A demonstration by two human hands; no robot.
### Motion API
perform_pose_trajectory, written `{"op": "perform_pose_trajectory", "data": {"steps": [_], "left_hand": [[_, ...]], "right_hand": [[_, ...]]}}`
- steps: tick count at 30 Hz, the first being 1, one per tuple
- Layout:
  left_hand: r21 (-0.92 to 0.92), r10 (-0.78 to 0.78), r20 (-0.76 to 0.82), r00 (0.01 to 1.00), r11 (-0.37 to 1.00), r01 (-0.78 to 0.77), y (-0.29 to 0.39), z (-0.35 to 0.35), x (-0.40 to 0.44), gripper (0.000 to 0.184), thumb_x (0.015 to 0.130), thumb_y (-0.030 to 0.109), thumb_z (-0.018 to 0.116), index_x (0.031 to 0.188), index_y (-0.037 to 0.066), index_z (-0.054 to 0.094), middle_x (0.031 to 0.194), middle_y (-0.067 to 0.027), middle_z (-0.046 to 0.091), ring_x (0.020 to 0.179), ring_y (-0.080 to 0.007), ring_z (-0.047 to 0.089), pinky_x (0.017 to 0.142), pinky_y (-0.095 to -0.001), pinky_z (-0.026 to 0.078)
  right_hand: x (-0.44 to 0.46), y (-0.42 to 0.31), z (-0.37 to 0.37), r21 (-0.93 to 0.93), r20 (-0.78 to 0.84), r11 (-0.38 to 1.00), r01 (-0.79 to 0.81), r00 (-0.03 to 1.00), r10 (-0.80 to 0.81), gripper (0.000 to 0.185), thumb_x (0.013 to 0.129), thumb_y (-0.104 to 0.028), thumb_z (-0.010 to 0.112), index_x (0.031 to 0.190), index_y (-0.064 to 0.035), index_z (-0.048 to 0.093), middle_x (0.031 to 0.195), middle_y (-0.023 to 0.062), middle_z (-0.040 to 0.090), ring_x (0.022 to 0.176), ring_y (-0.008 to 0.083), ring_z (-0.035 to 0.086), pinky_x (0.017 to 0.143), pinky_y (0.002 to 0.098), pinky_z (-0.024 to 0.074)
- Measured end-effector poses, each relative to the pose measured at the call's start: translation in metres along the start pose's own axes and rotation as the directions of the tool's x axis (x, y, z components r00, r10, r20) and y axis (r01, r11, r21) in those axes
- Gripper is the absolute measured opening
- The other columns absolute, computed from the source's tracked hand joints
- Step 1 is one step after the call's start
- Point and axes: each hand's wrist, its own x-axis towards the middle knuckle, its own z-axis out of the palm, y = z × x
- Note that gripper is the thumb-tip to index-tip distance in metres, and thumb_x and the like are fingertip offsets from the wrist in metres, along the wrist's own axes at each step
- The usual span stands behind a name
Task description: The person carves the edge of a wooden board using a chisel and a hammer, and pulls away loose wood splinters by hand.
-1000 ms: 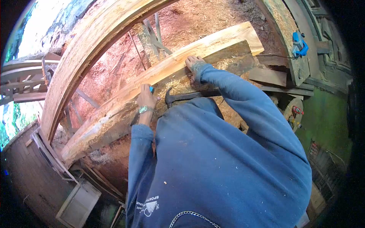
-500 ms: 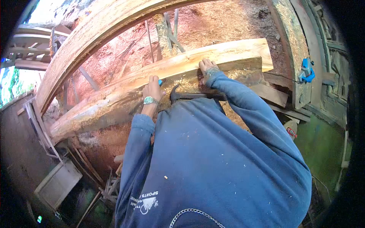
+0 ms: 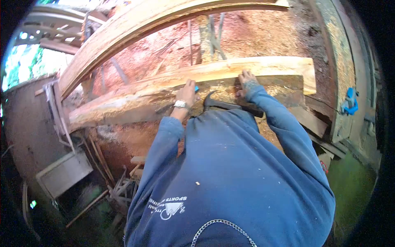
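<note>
Meanwhile, in the head view: framing has swung over the past second, so timber and hands sit further right than before. Both hands keep roughly the same places along the wood; the shift looks mostly like head movement, with no clear change to the timber itself.

Pale timber (image 3: 273, 66) runs across, beyond the torso, its far-left end rough and lower in view. Left hand (image 3: 188, 94), watch (image 3: 180, 104) at the wrist, is closed round a small blue-ended thing (image 3: 196, 88), at the timber's near side; most of it is hidden, kind unclear. Right hand (image 3: 248, 83) lies with bent fingers over the near edge of the pale face; gripping or just resting, cannot tell. Hands apart, timber beneath and just ahead of both.

Dark hammer-like tool (image 3: 224, 105) lies between them, nearer the body, curved claw towards the left hand, handle reaching below the right. Shavings (image 3: 220, 88) around it. Curved beam (image 3: 123, 35) arches beyond; blue power tool (image 3: 349, 103) well off to the right on a plank (image 3: 345, 78).
</note>
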Motion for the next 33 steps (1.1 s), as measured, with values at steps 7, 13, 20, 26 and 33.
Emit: {"op": "perform_pose_trajectory", "data": {"steps": [7,13,20,26,33], "left_hand": [[0.024,0.018,-0.031,0.999,1.0,-0.018,-0.001,-0.013,-0.013,0.053,0.076,0.014,0.073,0.124,0.014,0.051,0.119,-0.0124,0.053,0.085,-0.0398,0.066,0.072,-0.0482,0.055],[0.029,0.056,-0.258,0.964,0.998,-0.05,-0.061,-0.043,-0.053,0.037,0.074,0.004,0.065,0.109,0.015,0.063,0.1,-0.0088,0.064,0.091,-0.0317,0.064,0.077,-0.0456,0.05],[0.221,0.206,-0.395,0.895,0.967,-0.125,-0.149,-0.076,-0.018,0.031,0.075,0.006,0.06,0.102,0.02,0.068,0.087,-0.0073,0.066,0.087,-0.029,0.062,0.08,-0.0463,0.043],[0.199,0.291,-0.41,0.864,0.953,-0.227,-0.185,-0.121,0.089,0.016,0.081,0.008,0.057,0.09,0.018,0.066,0.081,-0.0061,0.065,0.081,-0.0283,0.063,0.076,-0.0426,0.044],[0.316,0.33,-0.462,0.824,0.929,-0.194,-0.199,-0.19,0.244,0.018,0.081,0.01,0.061,0.098,0.016,0.062,0.093,-0.0096,0.062,0.095,-0.0297,0.061,0.08,-0.046,0.046]], "right_hand": [[-0.022,-0.016,-0.004,0.074,-0.278,0.993,0.087,0.958,-0.063,0.052,0.072,-0.029,0.077,0.11,-0.0006,0.057,0.116,0.0191,0.053,0.114,0.0374,0.05,0.095,0.0469,0.0435],[-0.071,-0.052,0.025,0.311,0.0,0.951,-0.003,1.0,0.003,0.041,0.082,-0.032,0.069,0.113,-0.0069,0.057,0.109,0.0203,0.058,0.106,0.0392,0.056,0.09,0.0473,0.0472],[-0.082,-0.067,0.047,0.146,-0.14,0.988,0.057,0.99,-0.037,0.044,0.086,-0.034,0.068,0.116,-0.0058,0.051,0.112,0.0201,0.053,0.099,0.0425,0.058,0.086,0.0502,0.048],[-0.066,-0.082,0.024,0.402,-0.287,0.87,-0.286,0.863,0.416,0.032,0.092,-0.031,0.059,0.102,-0.0017,0.052,0.098,0.0259,0.054,0.09,0.0474,0.058,0.073,0.0519,0.048],[-0.038,-0.061,0.06,0.431,-0.204,0.627,-0.649,0.606,0.769,0.036,0.097,-0.039,0.048,0.095,-0.0029,0.055,0.076,0.0297,0.061,0.071,0.0503,0.059,0.062,0.0575,0.0437]]}}
